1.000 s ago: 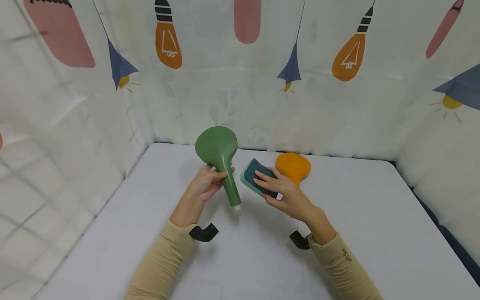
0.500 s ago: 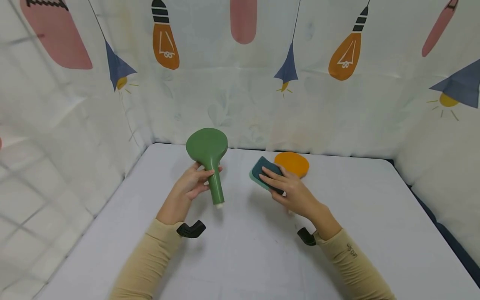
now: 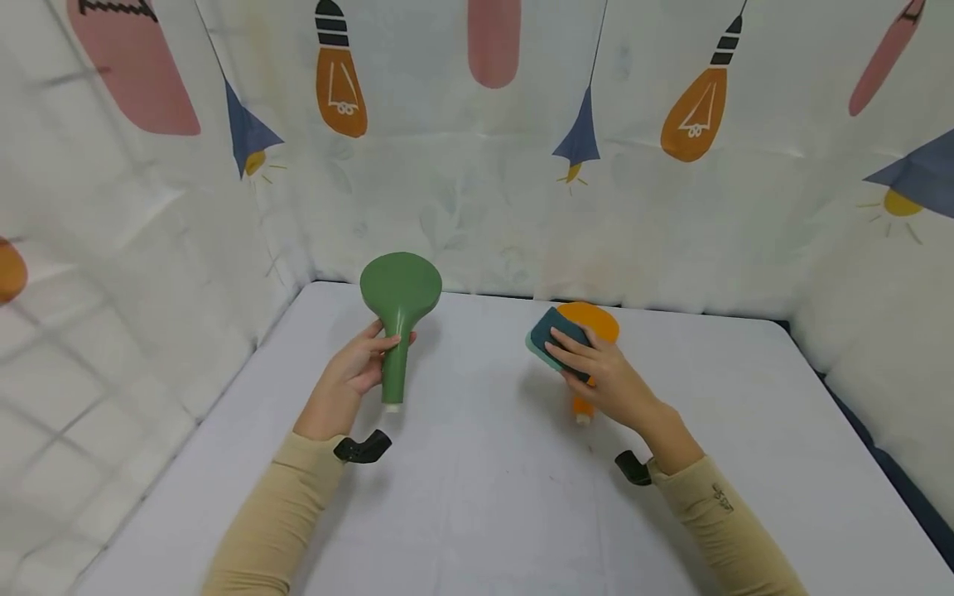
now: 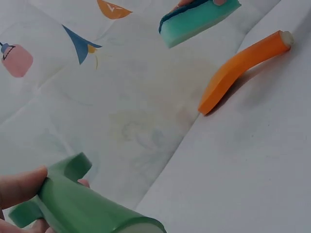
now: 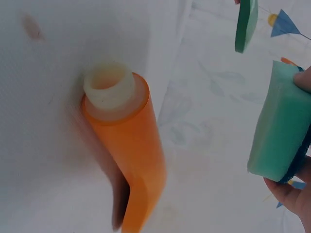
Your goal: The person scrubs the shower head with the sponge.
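Note:
My left hand point(image 3: 358, 364) grips a green shower head point(image 3: 401, 290) by the top of its handle, the broad head pointing up and away and the pale connector end toward me. In the left wrist view, its handle end faces the camera. My right hand point(image 3: 611, 381) holds a sponge point(image 3: 555, 335) between thumb and fingers, light teal foam with a dark blue scouring layer. Below the sponge, an orange shower head point(image 3: 596, 319) lies on the table, partly hidden by my right hand. Its pale connector end shows in the right wrist view, apart from the sponge point(image 5: 282, 126).
A white table point(image 3: 477, 497) lies under both hands. Behind it hangs a pale fabric backdrop point(image 3: 477, 190) printed with bulbs, lamps and pencils, which also closes off the sides. Black camera mounts point(image 3: 363, 448) stick out at both wrists.
My left hand has moved left with the green shower head, which now stands more upright. My right hand has carried the sponge to the right, over the orange shower head, so the two held things are farther apart.

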Motion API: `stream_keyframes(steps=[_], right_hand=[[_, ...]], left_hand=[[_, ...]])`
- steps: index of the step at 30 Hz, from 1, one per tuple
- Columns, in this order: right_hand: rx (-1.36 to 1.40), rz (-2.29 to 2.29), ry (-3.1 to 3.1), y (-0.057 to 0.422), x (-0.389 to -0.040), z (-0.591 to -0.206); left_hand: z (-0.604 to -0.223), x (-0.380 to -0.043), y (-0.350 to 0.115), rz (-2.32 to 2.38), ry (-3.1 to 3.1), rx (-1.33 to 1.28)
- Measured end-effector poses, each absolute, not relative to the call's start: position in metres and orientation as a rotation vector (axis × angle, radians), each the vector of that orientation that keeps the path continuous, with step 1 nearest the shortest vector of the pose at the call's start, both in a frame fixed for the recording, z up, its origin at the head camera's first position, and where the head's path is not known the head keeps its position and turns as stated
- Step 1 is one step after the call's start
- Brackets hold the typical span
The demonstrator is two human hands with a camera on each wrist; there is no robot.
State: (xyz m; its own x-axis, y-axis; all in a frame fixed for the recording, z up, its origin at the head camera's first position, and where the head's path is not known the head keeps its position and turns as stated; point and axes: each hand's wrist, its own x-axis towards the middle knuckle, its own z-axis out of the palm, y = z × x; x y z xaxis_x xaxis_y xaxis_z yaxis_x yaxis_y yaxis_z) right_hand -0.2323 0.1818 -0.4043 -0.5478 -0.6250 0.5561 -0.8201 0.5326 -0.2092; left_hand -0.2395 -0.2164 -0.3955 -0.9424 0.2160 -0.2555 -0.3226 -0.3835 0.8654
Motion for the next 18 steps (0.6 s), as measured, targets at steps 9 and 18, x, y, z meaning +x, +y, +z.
stream_keyframes(steps=[9,18], right_hand=[[1.122,0.699,-2.369,0.195,-0.235,-0.408],[1.048,0.669,-2.402,0.211,-0.236,-0.407]], left_hand=[[-0.402,-0.240,-0.231,2.398,1.547,-0.198],[-0.408,-0.246,-0.238,2.413,1.640,-0.288]])
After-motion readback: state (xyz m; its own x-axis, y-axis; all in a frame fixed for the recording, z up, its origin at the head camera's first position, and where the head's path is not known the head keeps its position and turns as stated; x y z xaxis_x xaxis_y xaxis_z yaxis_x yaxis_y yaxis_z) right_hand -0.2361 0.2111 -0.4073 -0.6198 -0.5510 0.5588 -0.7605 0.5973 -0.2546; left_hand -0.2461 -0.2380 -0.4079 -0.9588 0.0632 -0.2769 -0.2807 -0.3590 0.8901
